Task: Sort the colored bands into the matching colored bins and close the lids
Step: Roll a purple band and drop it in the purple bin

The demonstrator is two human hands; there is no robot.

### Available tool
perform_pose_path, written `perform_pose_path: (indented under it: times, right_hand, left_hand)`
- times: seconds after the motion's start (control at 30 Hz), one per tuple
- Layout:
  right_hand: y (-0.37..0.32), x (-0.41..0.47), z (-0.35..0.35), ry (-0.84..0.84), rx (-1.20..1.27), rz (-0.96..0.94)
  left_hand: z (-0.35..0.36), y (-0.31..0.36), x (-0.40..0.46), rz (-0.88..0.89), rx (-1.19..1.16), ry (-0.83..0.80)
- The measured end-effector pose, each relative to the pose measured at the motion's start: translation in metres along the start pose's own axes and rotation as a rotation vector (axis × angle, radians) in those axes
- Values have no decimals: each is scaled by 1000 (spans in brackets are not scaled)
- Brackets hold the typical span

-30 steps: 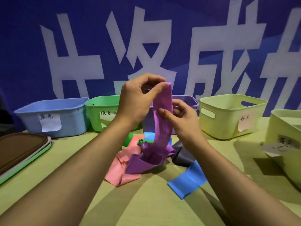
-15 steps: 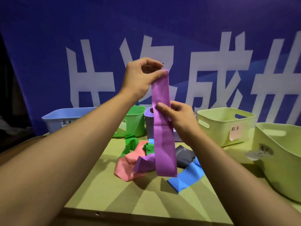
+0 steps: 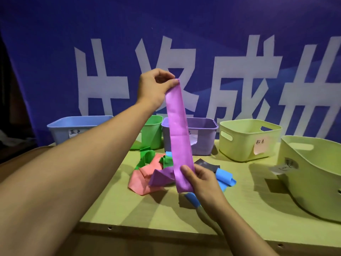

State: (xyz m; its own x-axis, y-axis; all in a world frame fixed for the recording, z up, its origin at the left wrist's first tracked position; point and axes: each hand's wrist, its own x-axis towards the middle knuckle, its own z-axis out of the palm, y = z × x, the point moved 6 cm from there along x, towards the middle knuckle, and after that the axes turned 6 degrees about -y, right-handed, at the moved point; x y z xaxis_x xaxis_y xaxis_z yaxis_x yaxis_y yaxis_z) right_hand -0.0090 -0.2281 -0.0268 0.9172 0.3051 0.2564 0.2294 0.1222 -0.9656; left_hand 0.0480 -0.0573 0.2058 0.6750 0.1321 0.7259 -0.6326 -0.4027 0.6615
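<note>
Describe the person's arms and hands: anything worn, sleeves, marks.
Both forearms are bare, with no sleeve in view. The left hand and right hand wear no gloves, and no rings, watch or wristband show. Fingernails look short and unpainted. No visible markings on either arm.

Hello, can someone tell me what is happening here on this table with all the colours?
A person is sorting colored bands into bins. The left hand pinches the top of a purple band and the right hand holds its lower end, stretched out above the table. The purple bin stands open just behind. Pink, green, blue, dark and another purple band lie in a pile.
</note>
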Motion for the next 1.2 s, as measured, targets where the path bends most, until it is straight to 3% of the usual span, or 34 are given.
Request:
perform_pose_path:
  times: [0.3, 0.83, 1.2]
  right_hand:
    - [-6, -7, 18, -118, 5, 85]
    - [-14, -7, 22, -60, -170, -64]
    - [-11, -10, 24, -100, -131, -12]
  left_hand:
    - [0, 0, -5, -17, -1, 11]
    - [-17, 18, 1, 30, 23, 28]
    - [-25, 18, 5, 13, -1, 9]
